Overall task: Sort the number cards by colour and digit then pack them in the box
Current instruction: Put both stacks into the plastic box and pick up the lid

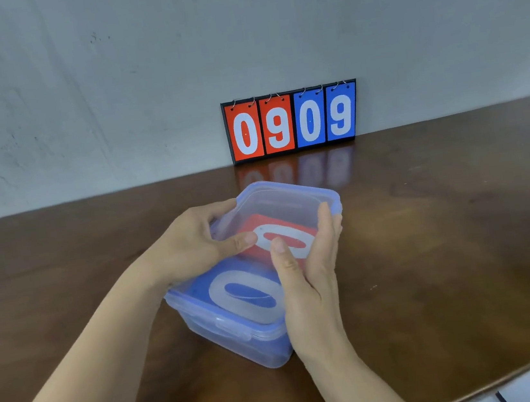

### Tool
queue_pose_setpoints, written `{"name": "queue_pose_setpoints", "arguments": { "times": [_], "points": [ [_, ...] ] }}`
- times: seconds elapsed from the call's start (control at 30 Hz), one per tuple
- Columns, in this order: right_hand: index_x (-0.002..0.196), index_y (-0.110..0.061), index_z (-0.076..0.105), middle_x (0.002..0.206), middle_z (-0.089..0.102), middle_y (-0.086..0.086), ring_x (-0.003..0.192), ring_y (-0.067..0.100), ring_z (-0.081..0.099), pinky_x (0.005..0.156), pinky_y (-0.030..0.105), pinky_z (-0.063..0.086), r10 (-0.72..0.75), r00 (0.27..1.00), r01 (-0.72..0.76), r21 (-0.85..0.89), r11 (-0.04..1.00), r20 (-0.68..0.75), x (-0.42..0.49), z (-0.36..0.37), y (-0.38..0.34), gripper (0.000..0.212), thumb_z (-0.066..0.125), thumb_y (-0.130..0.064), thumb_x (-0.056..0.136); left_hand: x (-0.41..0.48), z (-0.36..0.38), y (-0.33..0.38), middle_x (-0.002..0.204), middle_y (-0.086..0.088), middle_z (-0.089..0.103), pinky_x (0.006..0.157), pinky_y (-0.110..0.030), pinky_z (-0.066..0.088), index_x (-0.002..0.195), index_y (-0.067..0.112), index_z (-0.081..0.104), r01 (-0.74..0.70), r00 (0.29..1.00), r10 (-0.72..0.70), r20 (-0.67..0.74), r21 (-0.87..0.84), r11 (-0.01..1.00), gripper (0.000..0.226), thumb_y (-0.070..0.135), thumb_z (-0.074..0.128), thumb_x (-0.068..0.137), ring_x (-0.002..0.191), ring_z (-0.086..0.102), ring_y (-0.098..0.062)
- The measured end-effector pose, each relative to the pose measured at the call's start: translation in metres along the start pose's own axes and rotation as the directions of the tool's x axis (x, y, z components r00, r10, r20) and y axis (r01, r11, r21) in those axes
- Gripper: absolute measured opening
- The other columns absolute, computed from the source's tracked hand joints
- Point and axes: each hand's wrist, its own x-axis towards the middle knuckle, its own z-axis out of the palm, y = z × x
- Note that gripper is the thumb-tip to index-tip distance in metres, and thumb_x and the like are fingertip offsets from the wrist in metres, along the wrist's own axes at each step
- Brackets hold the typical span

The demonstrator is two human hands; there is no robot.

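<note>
Clasped at its left edge by the left hand (192, 244), fingers curled over the rim and thumb laid on top, a translucent blue-rimmed lid (283, 198) is held over the clear box (241, 342), whose long axis runs away and rightward on the brown surface (431, 246). Inside, a blue card (252, 295) nearer and a red card (276, 221) farther, each marked 0, are seen. The lid's right edge is pinched by the right hand (309, 269).
</note>
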Motion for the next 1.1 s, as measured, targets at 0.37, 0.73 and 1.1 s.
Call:
{"name": "queue_pose_setpoints", "arguments": {
  "times": [0.37,0.73,1.1],
  "points": [
    [0.147,-0.049,-0.010,0.155,-0.017,-0.029,0.139,-0.007,-0.023,0.121,0.043,-0.003,0.072,0.994,-0.067,-0.055,0.996,0.087,-0.002,-0.012,-0.006,0.076,0.028,-0.072,0.086,-0.003,-0.004,0.002,0.144,0.012,0.047,0.113,-0.041,0.034,0.140,0.029,0.049,0.118,0.992,-0.113,-0.050,0.118,0.986,0.074,0.062,0.061,0.075,0.133,0.043,-0.012],
    [0.150,-0.030,-0.018,0.157,-0.020,-0.018,0.144,0.000,-0.017,0.116,0.037,-0.020,0.276,0.960,-0.275,-0.022,0.961,0.041,0.005,-0.004,-0.013,0.089,0.012,-0.075,0.080,-0.007,0.002,0.000,0.139,0.002,0.054,0.107,-0.041,0.040,0.135,0.018,0.055,0.237,0.965,-0.202,-0.169,0.228,0.944,0.068,0.065,0.045,0.087,0.124,0.052,-0.022],
    [0.151,-0.026,-0.017,0.156,-0.028,-0.009,0.141,0.001,-0.026,0.113,0.037,-0.020,0.222,0.972,-0.191,-0.295,0.936,0.077,0.010,-0.018,-0.006,0.093,0.006,-0.077,0.077,-0.002,-0.015,-0.006,0.148,0.004,0.044,0.109,-0.034,0.034,0.146,0.024,0.040,0.200,0.976,-0.152,-0.153,0.384,0.901,0.058,0.053,0.040,0.096,0.131,0.046,-0.019]
  ]
}}
